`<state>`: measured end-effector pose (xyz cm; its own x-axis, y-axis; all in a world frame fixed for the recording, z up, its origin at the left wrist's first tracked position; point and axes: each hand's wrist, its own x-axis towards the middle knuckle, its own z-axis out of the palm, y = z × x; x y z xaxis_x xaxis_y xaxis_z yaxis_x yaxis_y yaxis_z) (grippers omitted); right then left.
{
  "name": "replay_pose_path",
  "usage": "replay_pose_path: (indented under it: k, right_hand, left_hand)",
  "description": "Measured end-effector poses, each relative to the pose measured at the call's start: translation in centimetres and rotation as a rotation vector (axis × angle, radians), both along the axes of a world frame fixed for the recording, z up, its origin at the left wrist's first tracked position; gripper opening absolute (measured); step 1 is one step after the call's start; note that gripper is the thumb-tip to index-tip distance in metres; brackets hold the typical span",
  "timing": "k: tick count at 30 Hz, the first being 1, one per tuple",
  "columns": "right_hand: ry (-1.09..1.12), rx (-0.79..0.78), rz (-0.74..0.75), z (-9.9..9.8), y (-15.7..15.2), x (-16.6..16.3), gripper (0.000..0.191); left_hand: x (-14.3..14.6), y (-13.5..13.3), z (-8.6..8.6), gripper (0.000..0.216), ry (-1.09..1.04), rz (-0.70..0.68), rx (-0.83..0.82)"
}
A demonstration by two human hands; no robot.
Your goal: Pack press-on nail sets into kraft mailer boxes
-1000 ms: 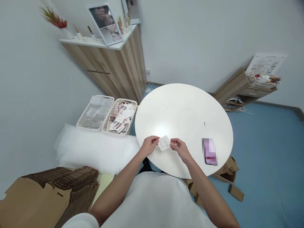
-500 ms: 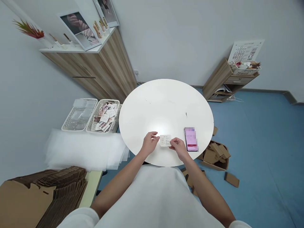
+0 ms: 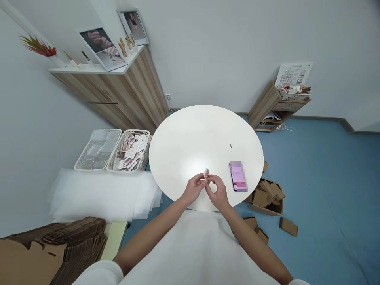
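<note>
Both my hands meet over the near edge of a round white table (image 3: 204, 134). My left hand (image 3: 194, 188) and my right hand (image 3: 216, 190) pinch a small white card (image 3: 206, 172) between their fingertips. The card stands nearly edge-on, so only a narrow sliver of it shows above my fingers. A phone (image 3: 238, 176) lies flat on the table just right of my right hand.
Left of the table stand two white baskets, one with clear packets (image 3: 97, 149) and one with small printed cards (image 3: 130, 150). White foam sheets (image 3: 103, 196) and flattened cardboard boxes (image 3: 56, 253) lie nearer me. A carton of cardboard pieces (image 3: 267, 196) sits on the blue floor at right.
The card lay flat and face-up between my hands before. Now my hands have come together and the card is turned up on edge. The view also shifted slightly.
</note>
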<state>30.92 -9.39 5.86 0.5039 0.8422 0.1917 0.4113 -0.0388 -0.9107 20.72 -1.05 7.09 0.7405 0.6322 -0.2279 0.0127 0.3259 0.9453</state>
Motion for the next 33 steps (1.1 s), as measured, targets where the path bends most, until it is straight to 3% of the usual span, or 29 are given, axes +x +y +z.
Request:
replay_pose_path:
  k: [3, 6, 11, 15, 18, 22, 27, 33]
  right_hand:
    - [-0.136, -0.001, 0.041, -0.3, -0.1, -0.6, 0.024]
    - [-0.123, 0.005, 0.006, -0.8, -0.3, -1.1, 0.025]
    - [0.194, -0.056, -0.107, -1.7, -0.3, -0.7, 0.031]
    - [0.513, -0.114, 0.026, -2.0, -0.5, 0.6, 0.058]
    - [0.542, -0.141, 0.134, -1.6, -0.8, 1.6, 0.075]
    - [0.469, -0.182, 0.269, -0.8, -1.1, 2.4, 0.077]
    - [0.441, -0.216, 0.285, -0.5, -1.2, 2.8, 0.072]
    - [0.447, -0.238, 0.286, -1.1, -1.2, 3.9, 0.074]
  left_hand:
    - [-0.9, 1.0, -0.3, 0.032, 0.048, 0.012, -0.054]
    - [-1.8, 1.8, -0.7, 0.032, 0.055, 0.002, -0.131]
    - [-2.7, 2.7, -0.9, 0.034, 0.078, -0.023, -0.252]
    - [-2.9, 3.1, -0.6, 0.036, 0.089, -0.062, -0.226]
    - [-2.9, 3.3, -0.4, 0.038, 0.091, -0.118, -0.198]
    - [-2.9, 3.2, -0.6, 0.040, 0.102, -0.128, -0.117]
    - [-3.0, 3.0, -1.2, 0.050, 0.162, -0.055, 0.073]
    - [-3.3, 3.0, -0.7, 0.078, 0.196, -0.184, 0.346]
